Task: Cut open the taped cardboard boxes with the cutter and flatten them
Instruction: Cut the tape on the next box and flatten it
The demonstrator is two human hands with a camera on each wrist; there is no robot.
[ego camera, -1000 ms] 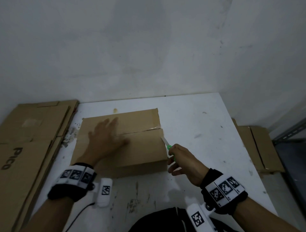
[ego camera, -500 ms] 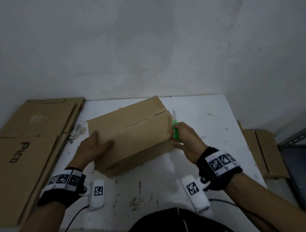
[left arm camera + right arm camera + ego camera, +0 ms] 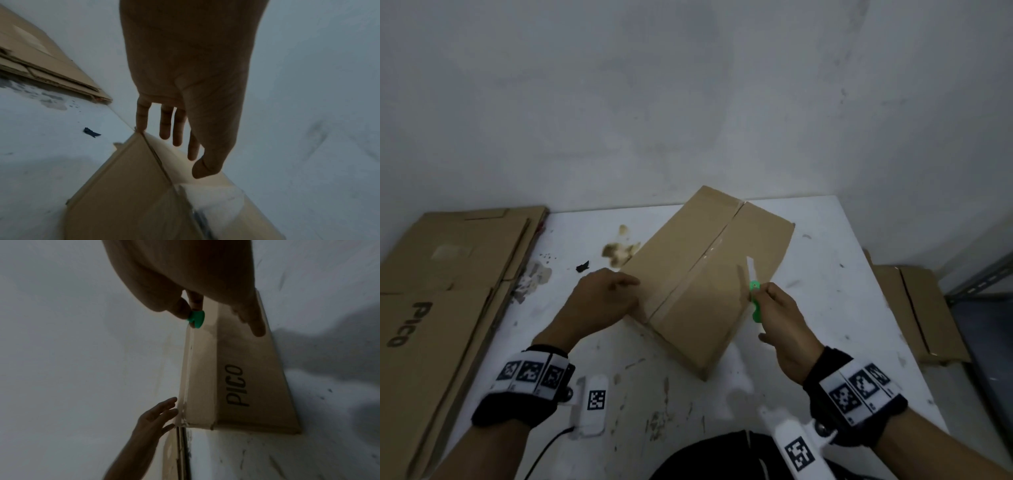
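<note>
A taped brown cardboard box [image 3: 709, 274] printed PICO [image 3: 236, 386] lies turned at an angle on the white table [image 3: 825, 240], its tape seam running from near left to far right. My left hand [image 3: 602, 301] touches the box's left side with straight fingers [image 3: 179, 129]. My right hand [image 3: 780, 315] grips the green-handled cutter [image 3: 754, 298] at the box's right edge, white blade pointing away over the lid. In the right wrist view the cutter's green end [image 3: 196, 319] shows between thumb and fingers.
Flattened cardboard sheets [image 3: 448, 291] lie stacked left of the table. More flat cardboard [image 3: 917, 308] lies on the right beyond the table edge, beside a metal rack [image 3: 983, 284]. A small black scrap [image 3: 582, 266] and brown stains [image 3: 619, 250] mark the tabletop. A wall stands behind.
The box has been turned clockwise on the table. My left hand went from lying flat on the lid to the box's left side. My right hand with the cutter stayed at the right edge.
</note>
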